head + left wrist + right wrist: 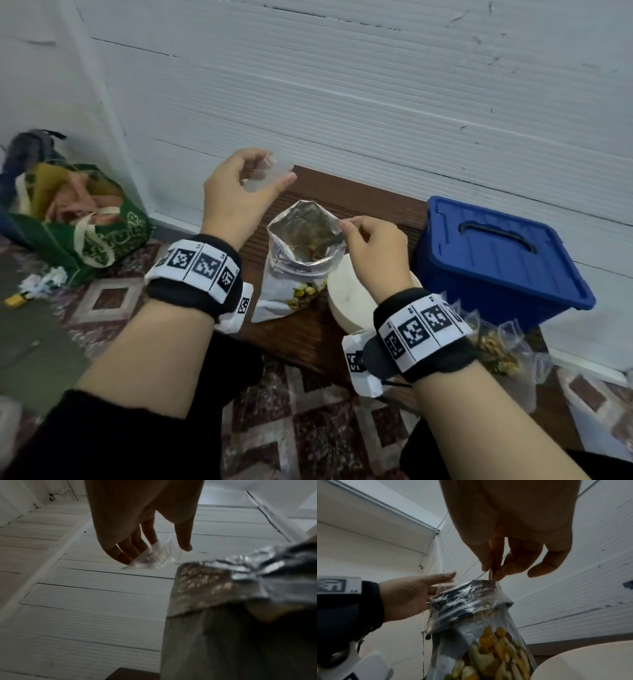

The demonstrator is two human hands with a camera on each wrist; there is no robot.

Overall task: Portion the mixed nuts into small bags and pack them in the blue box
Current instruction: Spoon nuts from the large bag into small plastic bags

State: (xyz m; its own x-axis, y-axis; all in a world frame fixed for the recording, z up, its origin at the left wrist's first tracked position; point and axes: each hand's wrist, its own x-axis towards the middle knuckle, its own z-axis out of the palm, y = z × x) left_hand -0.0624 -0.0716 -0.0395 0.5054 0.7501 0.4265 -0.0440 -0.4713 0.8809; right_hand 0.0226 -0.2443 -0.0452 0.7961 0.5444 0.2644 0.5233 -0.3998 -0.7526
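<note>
An open foil bag of mixed nuts (297,278) stands on the low wooden table (359,198), its printed front showing in the right wrist view (489,651). Above and left of its mouth, my left hand (275,171) holds a small empty clear bag (255,183) at its fingertips (130,557); the clear bag (157,558) hangs beside the foil rim (202,586). My right hand (344,224) pinches a thin handle (493,568) over the foil bag's mouth; its lower end looks like a spoon among the nuts. The blue box (496,253) sits to the right, lid shut.
Several filled small bags (496,349) lie by my right wrist at the table's front. A round white dish (342,301) sits between the foil bag and the box. A green tote (92,233) stands on the patterned floor at left. A ribbed white wall (342,102) backs the table.
</note>
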